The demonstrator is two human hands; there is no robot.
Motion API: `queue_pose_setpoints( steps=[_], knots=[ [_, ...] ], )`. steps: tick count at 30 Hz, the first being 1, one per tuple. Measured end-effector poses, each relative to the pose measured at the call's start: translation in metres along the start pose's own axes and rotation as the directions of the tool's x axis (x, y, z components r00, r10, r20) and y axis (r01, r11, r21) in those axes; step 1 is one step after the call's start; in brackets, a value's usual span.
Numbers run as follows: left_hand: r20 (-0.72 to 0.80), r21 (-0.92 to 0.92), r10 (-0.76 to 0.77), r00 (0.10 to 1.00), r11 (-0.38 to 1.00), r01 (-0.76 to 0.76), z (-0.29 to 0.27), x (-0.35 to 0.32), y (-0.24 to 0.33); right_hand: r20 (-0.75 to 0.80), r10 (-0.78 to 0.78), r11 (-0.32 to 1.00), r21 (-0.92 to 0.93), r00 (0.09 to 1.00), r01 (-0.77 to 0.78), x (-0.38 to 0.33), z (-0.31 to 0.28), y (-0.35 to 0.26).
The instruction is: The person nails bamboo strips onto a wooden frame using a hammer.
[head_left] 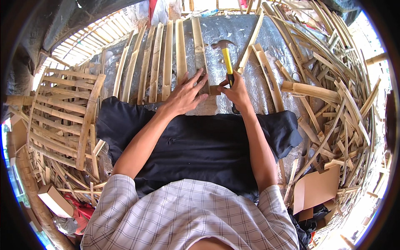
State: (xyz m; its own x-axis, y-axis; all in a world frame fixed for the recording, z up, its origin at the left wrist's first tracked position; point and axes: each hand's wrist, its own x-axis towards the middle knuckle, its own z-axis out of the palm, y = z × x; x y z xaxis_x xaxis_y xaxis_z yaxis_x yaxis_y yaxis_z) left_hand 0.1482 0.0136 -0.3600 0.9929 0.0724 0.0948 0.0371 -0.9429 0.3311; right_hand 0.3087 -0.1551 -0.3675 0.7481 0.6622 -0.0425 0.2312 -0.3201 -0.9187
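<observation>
From the head view, looking down over a checked shirt (187, 216) and a dark cloth (200, 146) spread across the lap, the person sits at a row of split bamboo slats (156, 62) laid side by side on a grey, silvery sheet (237, 37). The left hand (185, 96) lies flat on the near end of the rightmost slat (199, 46), fingers spread wide and pressing down, the fingertips reaching up along the wood. Just beside it, the right hand (237, 91) is curled shut around the lower handle of a yellow-handled claw hammer (226, 58), whose steel head points away from the body and hovers over the grey sheet, just to the right of that slat. Between the two hands sits a small bamboo block (214, 90), touching the right thumb and the left fingertips; whether the thumb pinches it I cannot tell. To the left stands a slatted bamboo frame (62, 112), tilted, with loose offcuts beneath it. On the right, a deep heap of bamboo strips and scraps (337, 104) spills across the floor, and a flat piece of brown cardboard (318, 187) lies near the person's right elbow.
</observation>
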Motion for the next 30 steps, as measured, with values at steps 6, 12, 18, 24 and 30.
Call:
queue_pose_setpoints(
  steps=[6,12,18,24,30],
  knots=[
    [-0.052,-0.030,0.017,0.998,0.999,-0.019,0.000,0.001,0.004,0.044,-0.041,0.999,-0.002,0.998,0.041,0.004,-0.003,0.007],
    [-0.009,-0.009,-0.036,0.999,0.999,0.036,-0.004,0.000,0.006,0.096,-0.003,0.995,0.101,0.995,-0.007,0.004,-0.009,0.002],
    [0.071,0.008,-0.118,0.991,0.993,0.118,-0.015,0.004,0.007,-0.006,-0.044,0.990,-0.131,0.999,0.043,0.010,-0.013,-0.002],
    [-0.187,-0.142,-0.139,0.972,0.983,0.113,-0.030,0.013,0.012,-0.112,0.001,0.974,-0.225,0.994,-0.026,0.023,-0.016,0.008],
    [-0.371,-0.506,-0.248,0.895,0.862,0.029,-0.055,0.041,0.005,-0.195,-0.095,0.994,-0.078,0.976,0.082,0.035,-0.017,0.016]
  ],
)
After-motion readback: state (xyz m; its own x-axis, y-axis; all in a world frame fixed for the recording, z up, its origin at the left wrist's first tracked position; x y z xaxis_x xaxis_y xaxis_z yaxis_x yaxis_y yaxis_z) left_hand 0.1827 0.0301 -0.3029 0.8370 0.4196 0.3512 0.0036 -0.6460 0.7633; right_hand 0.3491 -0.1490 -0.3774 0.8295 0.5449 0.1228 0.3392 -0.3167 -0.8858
